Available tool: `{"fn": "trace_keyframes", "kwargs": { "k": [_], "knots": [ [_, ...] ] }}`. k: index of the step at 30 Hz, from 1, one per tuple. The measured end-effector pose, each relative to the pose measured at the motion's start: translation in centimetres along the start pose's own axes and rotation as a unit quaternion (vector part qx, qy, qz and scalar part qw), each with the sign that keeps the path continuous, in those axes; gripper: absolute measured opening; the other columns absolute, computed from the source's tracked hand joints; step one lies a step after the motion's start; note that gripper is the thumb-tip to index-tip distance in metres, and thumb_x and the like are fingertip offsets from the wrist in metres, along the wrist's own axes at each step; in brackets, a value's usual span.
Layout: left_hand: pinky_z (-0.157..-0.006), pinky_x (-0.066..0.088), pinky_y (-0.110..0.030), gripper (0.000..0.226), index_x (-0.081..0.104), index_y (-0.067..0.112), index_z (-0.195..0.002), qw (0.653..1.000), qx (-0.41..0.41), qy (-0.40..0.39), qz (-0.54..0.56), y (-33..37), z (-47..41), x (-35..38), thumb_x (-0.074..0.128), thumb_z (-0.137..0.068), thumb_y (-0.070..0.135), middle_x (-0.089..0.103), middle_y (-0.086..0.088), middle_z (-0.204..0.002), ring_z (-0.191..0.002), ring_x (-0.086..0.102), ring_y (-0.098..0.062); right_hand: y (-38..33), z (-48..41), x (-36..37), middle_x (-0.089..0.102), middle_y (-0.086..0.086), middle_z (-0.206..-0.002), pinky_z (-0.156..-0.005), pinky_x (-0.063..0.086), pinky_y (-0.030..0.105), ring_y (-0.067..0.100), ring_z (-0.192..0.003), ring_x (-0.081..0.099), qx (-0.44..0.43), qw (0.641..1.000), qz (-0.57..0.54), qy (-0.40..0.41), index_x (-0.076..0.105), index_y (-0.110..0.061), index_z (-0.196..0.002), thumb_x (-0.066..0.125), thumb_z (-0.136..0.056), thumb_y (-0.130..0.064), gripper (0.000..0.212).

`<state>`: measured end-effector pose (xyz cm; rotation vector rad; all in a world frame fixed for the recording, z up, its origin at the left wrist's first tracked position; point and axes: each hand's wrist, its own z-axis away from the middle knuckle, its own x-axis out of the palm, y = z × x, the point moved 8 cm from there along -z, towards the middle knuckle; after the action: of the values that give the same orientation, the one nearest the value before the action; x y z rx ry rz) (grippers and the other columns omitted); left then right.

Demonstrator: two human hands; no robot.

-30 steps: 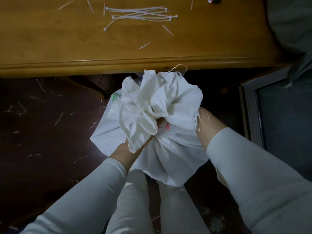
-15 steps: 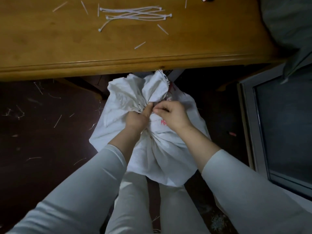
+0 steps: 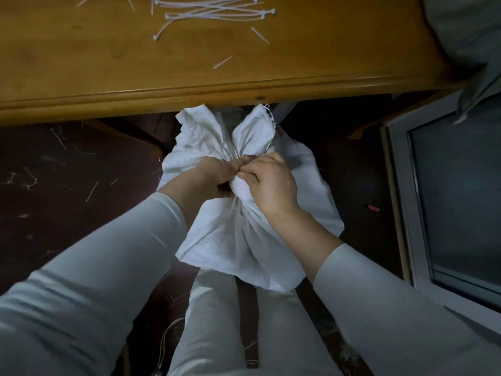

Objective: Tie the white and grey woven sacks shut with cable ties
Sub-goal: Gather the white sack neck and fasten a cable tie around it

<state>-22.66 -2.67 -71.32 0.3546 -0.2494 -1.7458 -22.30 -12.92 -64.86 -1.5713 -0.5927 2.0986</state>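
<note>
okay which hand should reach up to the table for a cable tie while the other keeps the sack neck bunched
Probably the right hand. The left hand is wrapped around the gathered neck of the white sack, so its grip holds the bunch; the right only pinches at it. The cable ties lie straight ahead on the table.

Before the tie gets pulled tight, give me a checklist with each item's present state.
1. Sack neck gathered into one bunch: ok.
2. Left hand grip closed around the neck: ok.
3. Right hand pinching at the neck: ok.
4. Cable tie looped round the neck: cannot tell, the hands hide it.
5. Spare cable ties on the table: ok.
6. Sack mouth fanned out above the grip: ok.
</note>
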Motion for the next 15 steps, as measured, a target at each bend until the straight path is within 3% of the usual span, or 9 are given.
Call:
{"fn": "trace_keyframes", "kwargs": {
  "k": [4,7,10,13,15],
  "knots": [
    [-0.050,0.053,-0.020,0.027,0.062,0.012,-0.091,0.998,-0.044,-0.042,0.025,-1.4,-0.3,0.1,0.064,-0.085,0.038,0.065,-0.001,-0.080,-0.069,0.061,-0.011,-0.1,0.7,0.9,0.057,0.001,-0.128,-0.099,0.036,0.027,0.019,-0.125,0.037,-0.047,0.991,0.017,-0.127,0.060,-0.017,-0.122,0.056,-0.086,-0.019,0.036],
    [-0.060,0.052,-0.023,0.025,0.062,0.012,-0.089,0.996,-0.058,-0.057,0.031,-1.8,-0.2,0.5,0.064,-0.085,0.036,0.065,-0.002,-0.081,-0.071,0.061,-0.012,-0.3,1.4,1.4,0.048,-0.001,-0.135,-0.101,0.036,0.030,0.019,-0.129,0.032,-0.057,0.980,0.065,-0.179,0.051,-0.018,-0.130,0.072,-0.073,-0.034,0.063],
    [-0.062,0.054,-0.024,0.026,0.061,0.013,-0.083,0.995,-0.062,-0.065,0.032,-1.6,-0.2,0.6,0.063,-0.086,0.038,0.065,-0.003,-0.080,-0.071,0.062,-0.015,-0.9,1.4,1.7,0.051,0.001,-0.130,-0.102,0.036,0.033,0.021,-0.127,0.035,-0.071,0.984,0.118,-0.112,0.053,-0.015,-0.127,0.071,-0.075,-0.041,0.061],
    [-0.068,0.054,-0.022,0.025,0.064,0.017,-0.088,0.994,-0.071,-0.070,0.050,-1.7,-0.3,0.2,0.063,-0.085,0.042,0.064,-0.002,-0.089,-0.080,0.062,-0.015,-0.3,0.8,1.3,0.060,0.003,-0.122,-0.097,0.037,0.027,0.020,-0.123,0.041,-0.039,0.998,-0.012,-0.053,0.064,-0.012,-0.119,0.068,-0.080,-0.036,0.045],
    [-0.055,0.052,-0.018,0.023,0.064,0.018,-0.088,0.991,-0.071,-0.091,0.074,-1.9,-0.2,0.3,0.059,-0.088,0.041,0.062,0.000,-0.080,-0.070,0.059,-0.011,0.5,0.5,1.1,0.064,0.003,-0.111,-0.091,0.035,0.019,0.015,-0.113,0.047,-0.010,0.993,-0.109,-0.049,0.069,-0.011,-0.110,0.074,-0.076,-0.028,0.038]
  ]
}}
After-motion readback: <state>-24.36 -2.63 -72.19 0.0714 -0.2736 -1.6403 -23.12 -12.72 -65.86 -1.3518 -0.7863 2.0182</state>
